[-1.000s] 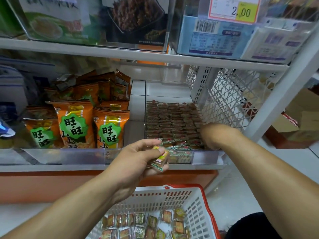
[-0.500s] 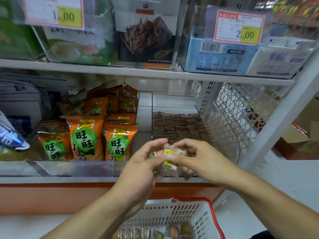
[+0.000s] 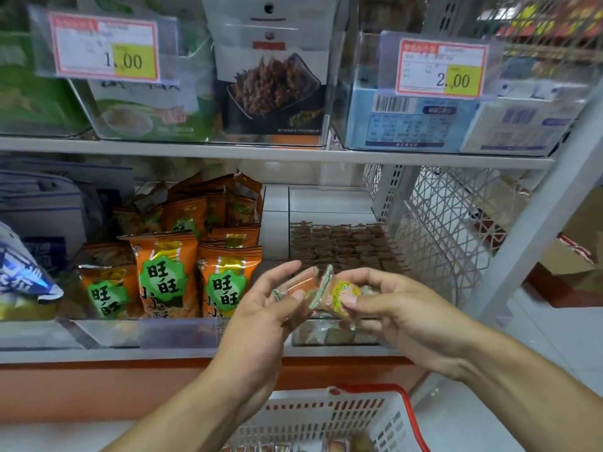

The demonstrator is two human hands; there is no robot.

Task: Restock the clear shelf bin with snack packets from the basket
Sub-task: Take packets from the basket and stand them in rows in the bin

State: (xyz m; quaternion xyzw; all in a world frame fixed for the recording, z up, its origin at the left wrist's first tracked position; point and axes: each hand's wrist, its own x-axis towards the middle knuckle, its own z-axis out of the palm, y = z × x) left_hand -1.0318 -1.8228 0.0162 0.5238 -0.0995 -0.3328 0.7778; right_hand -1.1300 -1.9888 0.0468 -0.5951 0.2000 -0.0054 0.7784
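While pinched, packet (image 3: pixel 339 293) tilted, long axis upright

White lower shelf (image 3: pixel 182 353) carrying a clear bin (image 3: pixel 339 203) of small brown packets (image 3: pixel 339 246), orange snack bags (image 3: pixel 199 272) standing left of the bin, a blue-and-white bag (image 3: pixel 23 275) lying further left of it

Packets (image 3: pixel 339 293) before half-full bin (image 3: pixel 339 246)

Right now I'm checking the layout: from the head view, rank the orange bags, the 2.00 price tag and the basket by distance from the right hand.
From the right hand:
1. Basket, just below it.
2. Orange bags, to its left on the shelf.
3. 2.00 price tag, on the shelf above.
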